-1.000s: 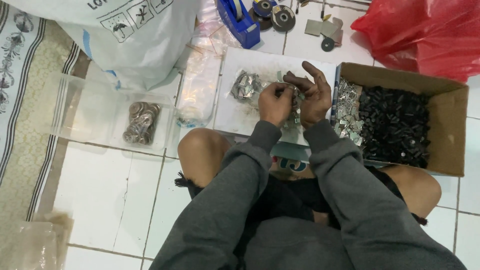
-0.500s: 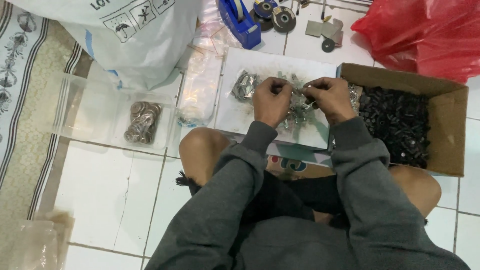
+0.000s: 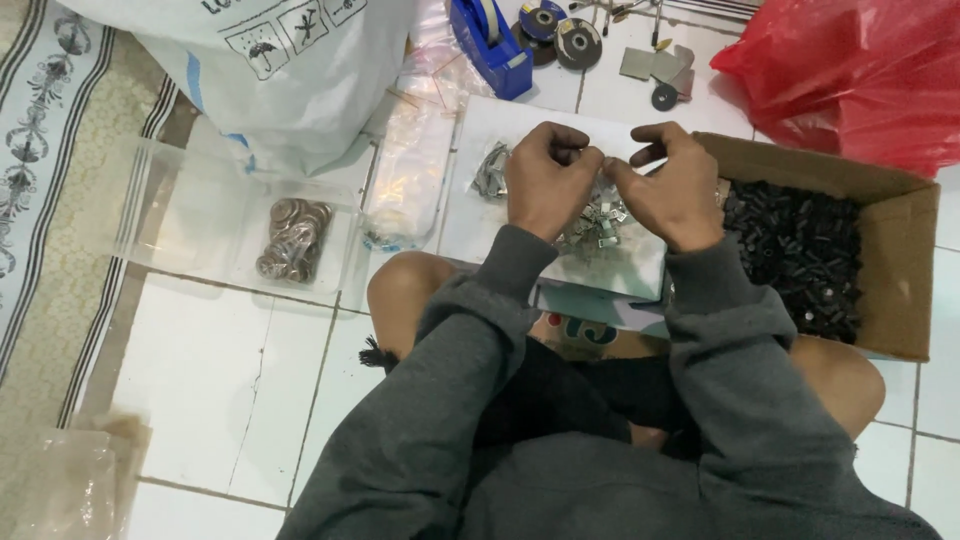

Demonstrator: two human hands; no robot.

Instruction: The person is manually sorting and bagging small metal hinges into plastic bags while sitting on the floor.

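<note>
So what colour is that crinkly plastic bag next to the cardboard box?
Bright red, seen in the head view: the crinkly plastic bag lies behind the brown cardboard box.

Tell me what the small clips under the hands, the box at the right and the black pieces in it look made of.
Clips: thin bent metal by their silvery glint. Box: plain brown cardboard, matte, raw edges. Black pieces: dull black, probably plastic or rubber; too small to settle.
</note>
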